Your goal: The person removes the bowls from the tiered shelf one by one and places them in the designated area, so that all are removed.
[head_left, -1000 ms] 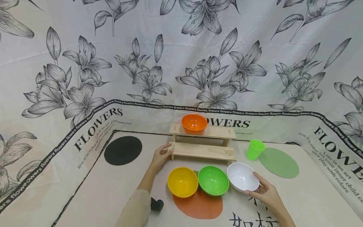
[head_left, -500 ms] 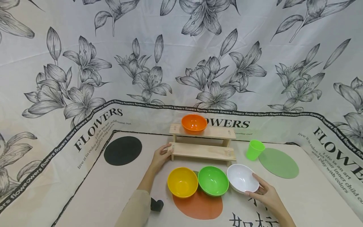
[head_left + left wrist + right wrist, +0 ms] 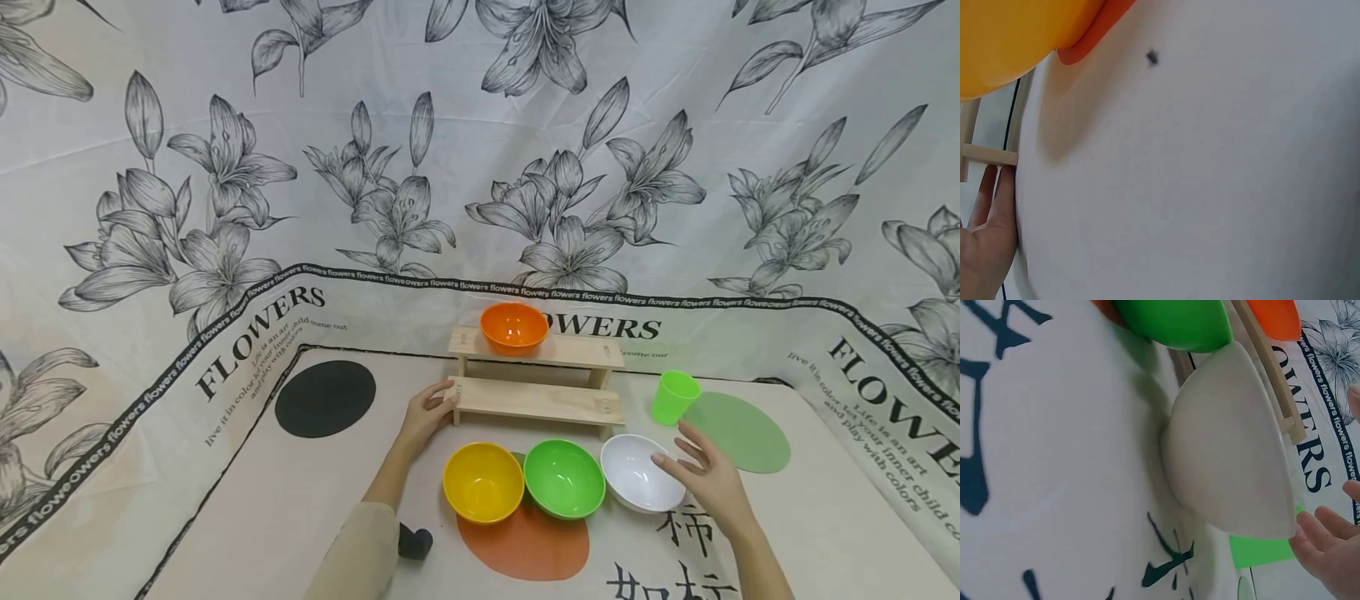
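Note:
A white bowl (image 3: 632, 471) stands at the right end of a row with a green bowl (image 3: 564, 478) and a yellow bowl (image 3: 483, 483). My right hand (image 3: 708, 475) hovers at the white bowl's right side, fingers spread and holding nothing; the right wrist view puts its fingertips (image 3: 1305, 526) right at the rim. On the left, my left hand (image 3: 427, 414) touches the end of a two-step wooden shelf (image 3: 536, 400) with extended fingers, its fingertips (image 3: 1005, 172) against the wood in the left wrist view. An orange bowl (image 3: 513, 328) sits on the shelf's top step.
A bright green cup (image 3: 675, 397) stands right of the shelf, beside a pale green oval (image 3: 738, 431) on the cloth. A black oval (image 3: 326, 398) lies at the left. Beneath the bowls shows an orange round patch (image 3: 525, 550). Flower-printed cloth (image 3: 570, 208) rises behind.
My right hand has let go of the white bowl's rim and lifted slightly up and away, fingers spreading. The bowl barely shifted toward me. The left hand has kept its place.

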`<state>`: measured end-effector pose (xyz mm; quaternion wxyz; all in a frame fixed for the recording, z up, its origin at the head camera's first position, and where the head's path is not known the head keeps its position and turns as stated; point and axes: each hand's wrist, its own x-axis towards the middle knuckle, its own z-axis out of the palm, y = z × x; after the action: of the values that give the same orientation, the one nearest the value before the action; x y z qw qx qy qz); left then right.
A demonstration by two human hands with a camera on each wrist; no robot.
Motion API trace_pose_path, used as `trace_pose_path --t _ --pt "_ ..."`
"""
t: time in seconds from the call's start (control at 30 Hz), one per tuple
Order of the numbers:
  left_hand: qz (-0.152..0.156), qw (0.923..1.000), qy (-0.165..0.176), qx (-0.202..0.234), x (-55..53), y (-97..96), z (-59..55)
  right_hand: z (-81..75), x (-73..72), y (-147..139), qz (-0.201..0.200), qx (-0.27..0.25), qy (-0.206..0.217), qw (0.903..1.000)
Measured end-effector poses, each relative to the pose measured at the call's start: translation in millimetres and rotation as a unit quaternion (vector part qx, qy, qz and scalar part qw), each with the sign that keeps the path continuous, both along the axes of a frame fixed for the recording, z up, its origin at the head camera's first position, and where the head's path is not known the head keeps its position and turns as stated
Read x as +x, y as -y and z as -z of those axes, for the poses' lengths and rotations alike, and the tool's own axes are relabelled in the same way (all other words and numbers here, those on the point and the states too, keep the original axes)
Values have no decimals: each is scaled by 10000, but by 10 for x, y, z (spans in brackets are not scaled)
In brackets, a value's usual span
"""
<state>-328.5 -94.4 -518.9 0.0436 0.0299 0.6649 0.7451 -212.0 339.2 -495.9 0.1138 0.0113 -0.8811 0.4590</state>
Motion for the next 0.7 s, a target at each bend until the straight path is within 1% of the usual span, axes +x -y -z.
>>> trace_pose_path --t 0.03,0.1,0.13,0.17,0.23,0.27,0.37,0.4,0.5,0.7 --pt "2 10000 -9 -3 0 -1 0 25 -61 -31 -171 -293 -173 9993" --pt "4 10000 -15 -8 -2 -1 2 -113 -87 36 -394 -533 -235 9975" --pt "1 10000 -15 -12 -3 -1 2 -156 -111 69 -463 -604 -311 9966" --pt "0 10000 -14 -17 -4 -1 2 -209 -134 113 -589 -857 -424 9937" --pt "-1 10000 9 -12 -6 0 2 -411 -142 252 -719 -1033 -388 9913" --pt "-3 10000 19 -9 -5 0 1 -544 -125 350 -660 -918 -307 9931" --pt "-16 10000 18 4 -2 -1 -6 -720 -193 503 -805 -1015 -422 9907" --pt "-20 10000 16 3 -1 -1 -7 -797 -210 558 -827 -902 -330 9919" --pt "-48 10000 14 -23 0 -1 -10 -878 -308 663 -910 -1017 -340 9901" --pt "-49 10000 71 -27 -2 -3 -7 -963 -493 795 -1198 -1255 -216 9846"
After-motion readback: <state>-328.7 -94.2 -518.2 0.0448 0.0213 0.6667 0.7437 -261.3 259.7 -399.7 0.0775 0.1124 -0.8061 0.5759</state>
